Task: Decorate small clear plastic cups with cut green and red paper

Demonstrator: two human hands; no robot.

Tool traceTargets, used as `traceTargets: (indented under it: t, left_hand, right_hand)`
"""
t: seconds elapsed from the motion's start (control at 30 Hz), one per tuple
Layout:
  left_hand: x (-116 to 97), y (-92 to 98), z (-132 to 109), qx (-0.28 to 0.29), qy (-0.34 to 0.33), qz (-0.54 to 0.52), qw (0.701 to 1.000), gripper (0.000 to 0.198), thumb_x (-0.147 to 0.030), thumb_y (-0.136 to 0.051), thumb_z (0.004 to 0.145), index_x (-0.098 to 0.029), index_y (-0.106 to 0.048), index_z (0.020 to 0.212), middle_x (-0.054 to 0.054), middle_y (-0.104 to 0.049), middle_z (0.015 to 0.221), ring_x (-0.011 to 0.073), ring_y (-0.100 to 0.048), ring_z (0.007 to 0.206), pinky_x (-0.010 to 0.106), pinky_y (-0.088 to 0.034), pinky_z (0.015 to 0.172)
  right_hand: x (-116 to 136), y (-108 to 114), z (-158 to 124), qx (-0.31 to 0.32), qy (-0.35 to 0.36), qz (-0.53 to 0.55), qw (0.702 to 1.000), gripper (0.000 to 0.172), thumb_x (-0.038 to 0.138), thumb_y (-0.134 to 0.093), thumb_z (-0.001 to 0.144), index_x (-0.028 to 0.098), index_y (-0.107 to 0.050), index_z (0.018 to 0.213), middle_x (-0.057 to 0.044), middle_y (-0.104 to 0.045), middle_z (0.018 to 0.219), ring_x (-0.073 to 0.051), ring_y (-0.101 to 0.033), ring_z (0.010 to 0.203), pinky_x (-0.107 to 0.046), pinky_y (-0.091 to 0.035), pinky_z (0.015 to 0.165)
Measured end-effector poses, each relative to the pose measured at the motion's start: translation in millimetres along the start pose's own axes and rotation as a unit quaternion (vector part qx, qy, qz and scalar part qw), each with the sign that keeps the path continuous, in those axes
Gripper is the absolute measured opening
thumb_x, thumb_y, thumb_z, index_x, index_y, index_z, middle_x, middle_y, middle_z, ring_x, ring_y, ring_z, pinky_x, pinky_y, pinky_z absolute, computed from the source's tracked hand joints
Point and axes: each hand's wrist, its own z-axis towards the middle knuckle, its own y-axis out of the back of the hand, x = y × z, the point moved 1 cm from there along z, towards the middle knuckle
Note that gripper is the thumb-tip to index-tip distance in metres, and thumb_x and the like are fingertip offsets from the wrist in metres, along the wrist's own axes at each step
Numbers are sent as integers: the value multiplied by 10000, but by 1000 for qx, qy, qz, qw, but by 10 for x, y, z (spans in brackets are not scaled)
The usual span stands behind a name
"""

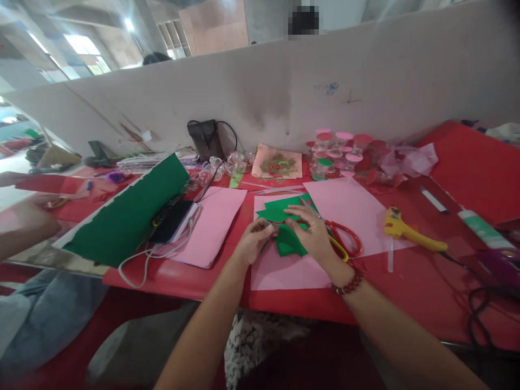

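Note:
My left hand is closed, thumb and fingertips pinched at the edge of some green paper pieces; what lies between them is too small to make out. My right hand bends over the same green pieces, its thumb and fingertips close to the left fingertips. Whether it grips the paper is hard to see. Beneath both hands lies a pink paper sheet. Right beside my right hand are scissors with red handles. A yellow handle loop shows partly behind my wrist.
A yellow glue gun with a cord lies at right, near a white-and-green bottle. Pink sheets, a phone with a white cable and a standing green board are at left. Clear cups stand behind. A co-worker's arm reaches in.

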Motion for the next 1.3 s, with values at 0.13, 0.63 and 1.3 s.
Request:
traceTargets:
  t: [0.13, 0.63, 1.3]
  left_hand:
    - [-18, -1, -10, 20, 25, -40, 999, 323, -321, -872, 619, -148, -641, 764, 42, -701, 790, 153, -656, 746, 303, -492, 769]
    - [-65, -36, -39, 69, 46, -22, 996, 467, -315, -860, 651, -170, -695, 1063, 42, -694, 898, 123, -630, 724, 268, -478, 735]
    - [-38, -61, -49, 67, 25, 10, 997, 877, -154, -857, 628, -279, -472, 1406, 62, -705, 1045, 185, -678, 920, 286, -508, 823]
  right_hand:
    - [14, -5, 8, 9, -34, 34, 999, 151, 335, -647, 848, 267, -760, 921, -53, -732, 1080, -227, -652, 1053, -415, -484, 973]
    - [-15, 26, 32, -27, -156, 120, 980, 286, 507, -673, 788, 224, -698, 817, 1, -658, 734, -163, -563, 653, -313, -472, 646]
    - [19, 47, 21, -43, -130, 67, 988, 241, 454, -628, 847, 223, -677, 796, 2, -635, 685, -168, -568, 647, -297, -447, 631]
